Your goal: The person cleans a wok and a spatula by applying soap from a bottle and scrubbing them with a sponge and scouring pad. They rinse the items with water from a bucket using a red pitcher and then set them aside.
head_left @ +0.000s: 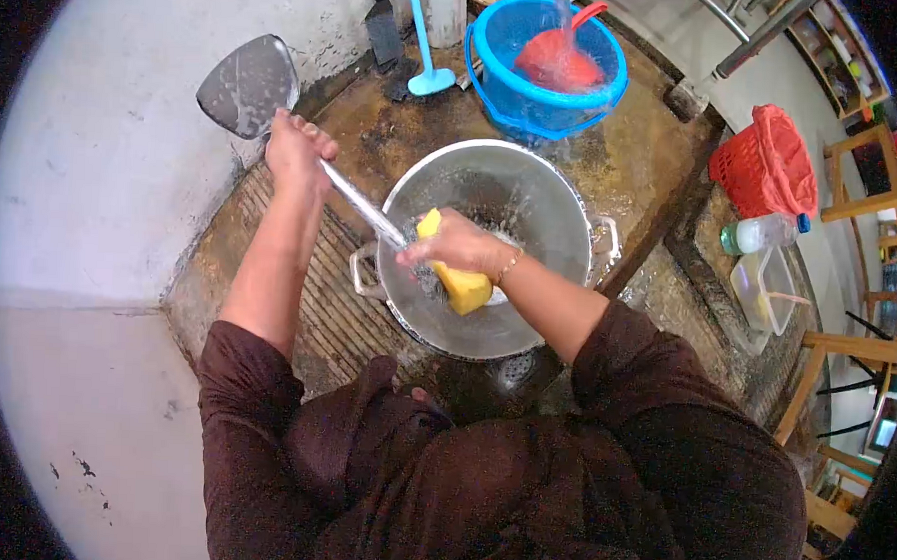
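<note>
A long metal spatula with a broad, wet blade slants across the view, blade up at the left. My left hand is closed around its handle just below the blade. Lower on the handle, my right hand presses a yellow sponge cloth against the metal, its fingers wrapped round. Beneath my right hand stands a large metal pot with two side handles; soapy water shows inside, partly hidden by my hand and the cloth.
Water pours into a blue bucket holding a red scoop. A blue long-handled brush leans by the wall. At right are a red basket, a clear bottle and a plastic container. A white wall bounds the left.
</note>
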Demonstrator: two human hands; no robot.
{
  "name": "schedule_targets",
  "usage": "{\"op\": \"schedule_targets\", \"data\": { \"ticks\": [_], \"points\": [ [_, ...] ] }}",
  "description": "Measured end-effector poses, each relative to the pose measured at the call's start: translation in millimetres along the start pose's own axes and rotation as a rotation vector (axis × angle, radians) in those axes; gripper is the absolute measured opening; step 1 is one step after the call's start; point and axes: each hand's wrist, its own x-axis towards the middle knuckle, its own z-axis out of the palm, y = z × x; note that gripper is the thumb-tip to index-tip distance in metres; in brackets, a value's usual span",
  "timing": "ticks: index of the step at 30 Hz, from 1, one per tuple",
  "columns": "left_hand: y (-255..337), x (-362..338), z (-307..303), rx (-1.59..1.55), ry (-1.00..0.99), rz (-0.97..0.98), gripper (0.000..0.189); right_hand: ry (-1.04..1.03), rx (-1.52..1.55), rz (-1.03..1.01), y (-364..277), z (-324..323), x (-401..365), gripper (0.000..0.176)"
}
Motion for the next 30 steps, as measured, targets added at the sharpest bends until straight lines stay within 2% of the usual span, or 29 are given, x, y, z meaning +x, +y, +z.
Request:
{"op": "schedule_targets", "data": {
  "ticks": [2,3,4,6,8,9,10,11,13,15,16,17,19,22,25,28,30],
  "points": [
    [-4,-13,13,-0.009,-0.027,-0.009,0.033,0.069,-0.097,-0.073,-35,-5,6,0.05],
    [-8,-26,26,0.025,-0.039,-0.016,0.034,0.264,-0.192,-0.024,-74,-1,7,0.044],
    [-16,-38,35,0.08,-0.07,-0.017,0.034,0.201,-0.05,-0.083,-95,-5,17,0.041],
    [-16,-23,33,0.071,-0.07,0.018,0.035,0.107,-0.045,-0.192,-90,-11,48,0.04],
    [-20,-11,27,0.078,-0.018,-0.025,0.035,0.148,-0.147,-0.108,-81,-6,36,0.041],
    [-22,-5,20,0.081,0.015,-0.05,0.035,0.127,-0.098,-0.052,-82,-3,14,0.042],
    [-21,4,12,0.081,0.047,-0.036,0.035,0.103,-0.229,-0.103,-58,-2,6,0.032],
    [-17,18,2,0.08,0.078,-0.019,0.035,0.106,-0.204,0.054,-6,4,5,0.035],
    [-3,39,-20,0.163,0.116,0.068,0.035,0.044,-0.3,0.031,14,-2,-39,0.038],
    [18,68,-47,0.265,0.138,0.175,0.037,0.035,-0.215,0.16,41,-13,-80,0.043],
    [29,86,-63,0.274,0.169,0.217,0.038,0.057,-0.246,0.146,67,-27,-87,0.048],
    [32,93,-72,0.546,0.177,0.221,0.04,0.074,-0.28,0.131,90,-40,-91,0.053],
    [33,106,-83,1.097,0.162,0.216,0.043,0.261,-0.448,0.248,84,-65,-102,0.055],
    [-15,163,-148,1.779,-0.153,0.35,0.044,0.399,-0.558,0.379,79,-97,-112,0.063],
    [-55,133,-168,1.859,-0.281,0.108,0.041,0.312,-0.705,0.462,78,-99,-114,0.07],
    [-83,120,-199,2.026,-0.375,0.041,0.037,0.199,-0.908,0.436,86,-93,-110,0.062],
    [-92,104,-207,2.074,-0.359,0.09,0.036,0.352,-1.056,0.303,115,-90,-93,0.067]
  ]
}}
